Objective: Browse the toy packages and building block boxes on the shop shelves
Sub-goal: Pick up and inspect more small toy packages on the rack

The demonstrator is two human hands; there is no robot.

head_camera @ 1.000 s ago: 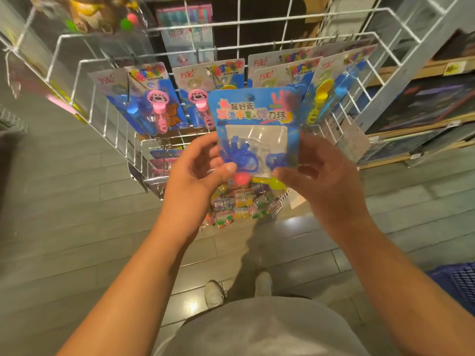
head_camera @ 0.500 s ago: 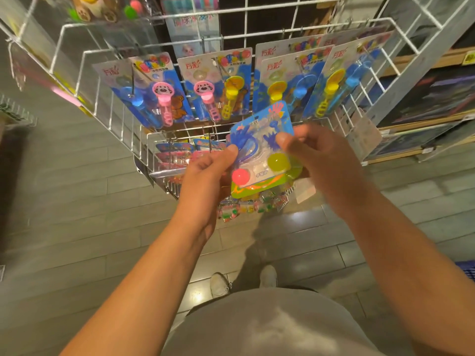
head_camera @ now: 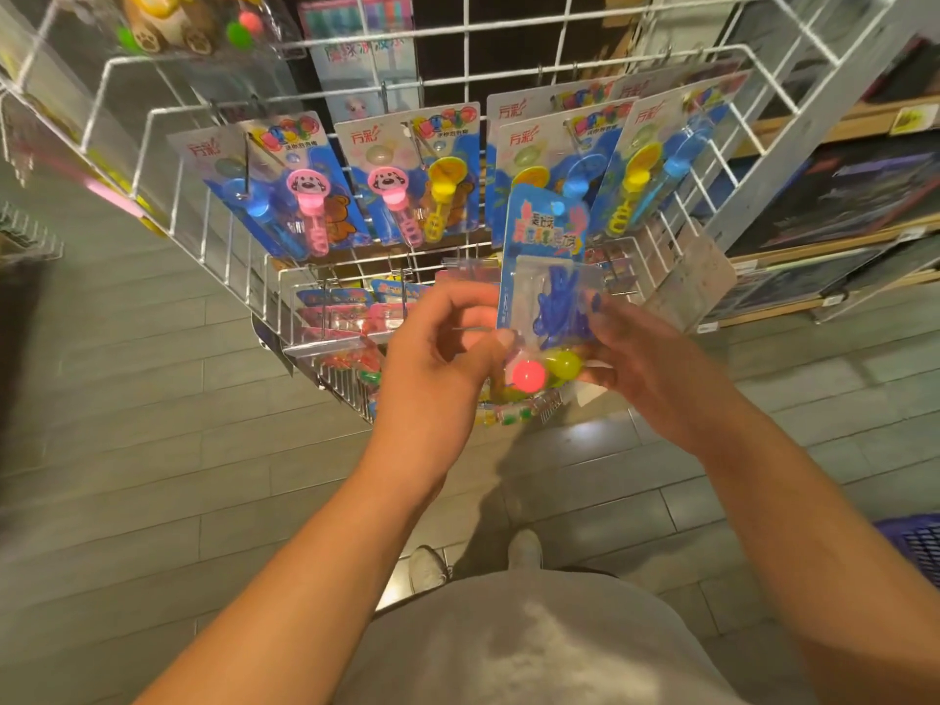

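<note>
Blue toy package [head_camera: 547, 277], long axis upright, header end up, before the wire rack [head_camera: 203, 231]. Left hand [head_camera: 437, 358] and right hand [head_camera: 656, 363] fingers pinch its lower side edges. Printed lettering blurred; lower edge hidden behind hands.

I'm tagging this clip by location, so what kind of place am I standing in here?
Most likely a toy or variety shop. Carded bubble wand packs hang in rows on a white wire display rack, wooden shelves of boxed goods run alongside, and both hands hold a blister-packed toy.
</note>
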